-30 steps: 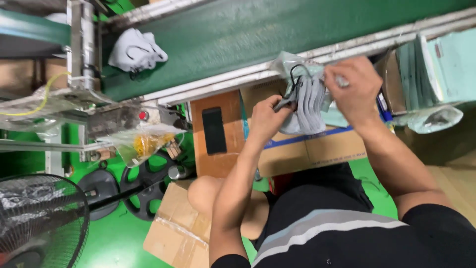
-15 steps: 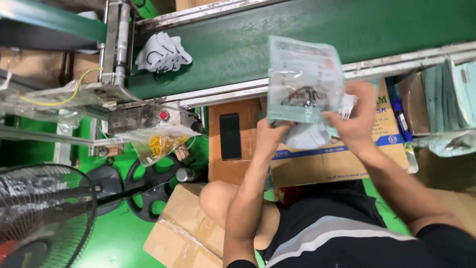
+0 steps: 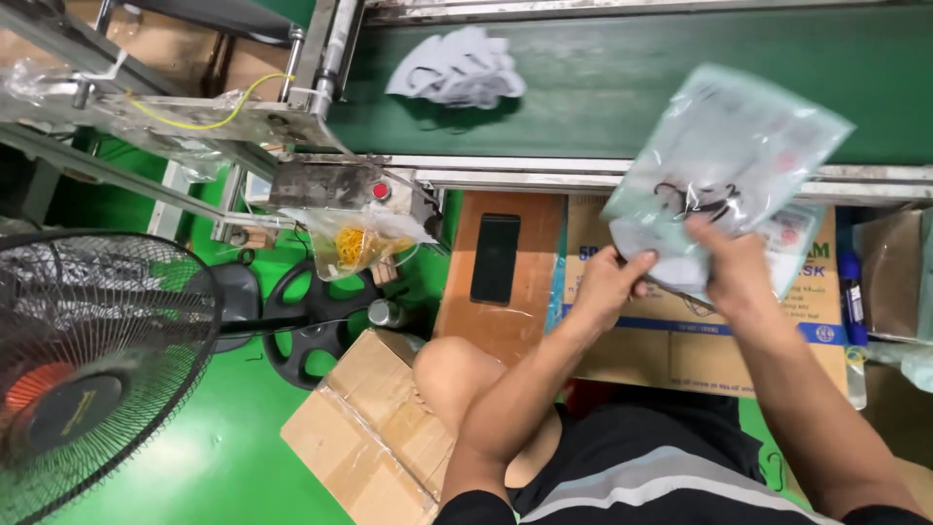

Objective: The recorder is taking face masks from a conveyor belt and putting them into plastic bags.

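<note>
Fingers of both hands pinch the lower edge of a clear plastic pouch [image 3: 724, 160], which is held up in the air over the near rail of the green conveyor belt [image 3: 603, 87]. The left hand [image 3: 604, 284] grips the pouch's lower left corner, thumb and fingers closed on the film; the right hand [image 3: 736, 272] clamps the lower middle, its fingers curled over the front.

From the left: a black wire-guard fan [image 3: 92, 360] stands on the green floor. Next to it, a small clear bag [image 3: 355, 243] hangs from the metal frame below a red button, with something yellow inside. A taped cardboard box [image 3: 364, 428] lies shut on the floor beside the person's knee. A dark phone [image 3: 495, 258] rests flat on a brown board. Farther right, a printed carton [image 3: 680, 340] sits under the hands; its contents cannot be made out.

On the belt, a loose heap of grey face masks [image 3: 459, 68] with dark ear loops lies well apart from the hands.

The pouch is pale green-tinted and glossy, tilted with its top leaning right. Inside it lie grey masks with black loops, bunched toward the bottom, just above the fingertips.
</note>
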